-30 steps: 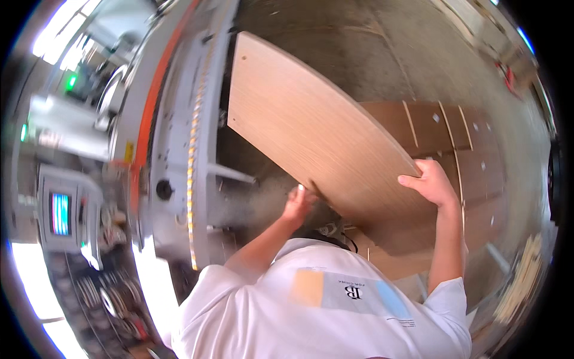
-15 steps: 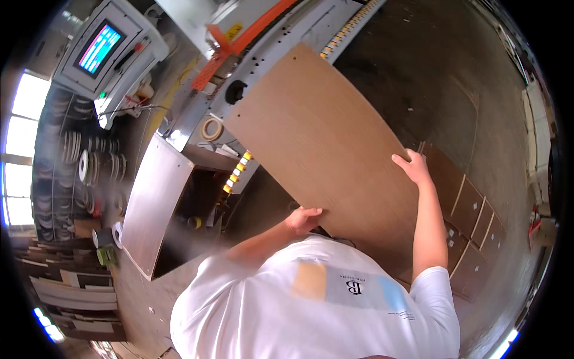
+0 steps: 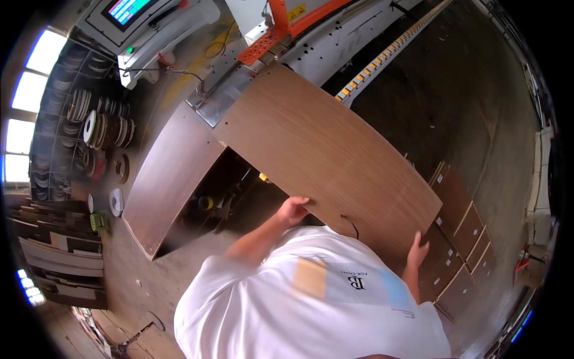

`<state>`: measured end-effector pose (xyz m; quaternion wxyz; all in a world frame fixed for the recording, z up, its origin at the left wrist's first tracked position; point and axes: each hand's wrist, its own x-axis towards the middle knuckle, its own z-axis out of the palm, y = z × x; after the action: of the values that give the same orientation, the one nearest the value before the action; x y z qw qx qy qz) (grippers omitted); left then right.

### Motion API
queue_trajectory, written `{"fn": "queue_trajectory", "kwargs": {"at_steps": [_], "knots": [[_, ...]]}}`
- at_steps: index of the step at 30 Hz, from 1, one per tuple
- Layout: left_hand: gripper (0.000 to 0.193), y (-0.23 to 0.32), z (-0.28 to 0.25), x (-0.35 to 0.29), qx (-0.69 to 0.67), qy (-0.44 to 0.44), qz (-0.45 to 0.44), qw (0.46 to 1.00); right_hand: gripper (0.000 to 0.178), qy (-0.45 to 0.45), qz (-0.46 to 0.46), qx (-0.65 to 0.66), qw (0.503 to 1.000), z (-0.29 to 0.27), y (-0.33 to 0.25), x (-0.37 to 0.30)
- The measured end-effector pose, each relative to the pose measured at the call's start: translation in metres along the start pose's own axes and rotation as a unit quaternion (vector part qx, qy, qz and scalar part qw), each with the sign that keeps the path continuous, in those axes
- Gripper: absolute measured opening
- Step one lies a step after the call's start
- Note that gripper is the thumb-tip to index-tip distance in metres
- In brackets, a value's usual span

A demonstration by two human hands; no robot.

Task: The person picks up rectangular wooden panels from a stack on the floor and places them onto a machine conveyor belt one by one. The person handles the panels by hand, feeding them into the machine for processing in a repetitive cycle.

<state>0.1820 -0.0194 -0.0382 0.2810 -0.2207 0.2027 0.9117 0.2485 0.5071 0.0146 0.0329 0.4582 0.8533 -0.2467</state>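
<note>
Here I see left hand [image 3: 292, 211] clamped on wood panel [image 3: 335, 149], near edge; right hand [image 3: 416, 253] spread by panel's right end, contact unclear; panel stretches ahead

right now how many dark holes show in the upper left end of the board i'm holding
2 in the board: an upper hole near its top corner, a lower hole near its left corner. Any on the underside would be hidden.
</note>
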Motion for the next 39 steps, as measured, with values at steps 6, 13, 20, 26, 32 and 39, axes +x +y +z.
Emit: {"fn": "queue_trajectory", "kwargs": {"at_steps": [6, 13, 20, 26, 32, 39], "knots": [[0.057, 0.037, 0.017, 0.002, -0.026, 0.055, 0.068, 0.996, 0.082, -0.266, 0.136, 0.556, 0.776, 0.03, -0.021, -0.07], [0.032, 0.02, 0.04, 0.017, 0.17, 0.193, 0.111, 0.96, 0.073, -0.242, 0.182, 0.488, 0.819, 0.05, -0.07, -0.077], [0.036, 0.021, 0.063, 0.015, 0.217, 0.253, 0.139, 0.933, 0.064, -0.241, 0.151, 0.444, 0.849, 0.048, -0.123, -0.092], [0.039, 0.032, 0.077, 0.039, 0.233, 0.232, 0.146, 0.933, 0.065, -0.221, 0.149, 0.45, 0.853, 0.051, -0.133, -0.065], [0.038, 0.039, 0.099, 0.094, 0.218, 0.221, 0.177, 0.934, 0.065, -0.223, 0.121, 0.504, 0.826, 0.065, -0.134, 0.001], [0.037, 0.047, 0.116, 0.159, 0.229, 0.208, 0.154, 0.938, 0.05, -0.286, 0.154, 0.576, 0.75, 0.053, -0.16, 0.061]]}}
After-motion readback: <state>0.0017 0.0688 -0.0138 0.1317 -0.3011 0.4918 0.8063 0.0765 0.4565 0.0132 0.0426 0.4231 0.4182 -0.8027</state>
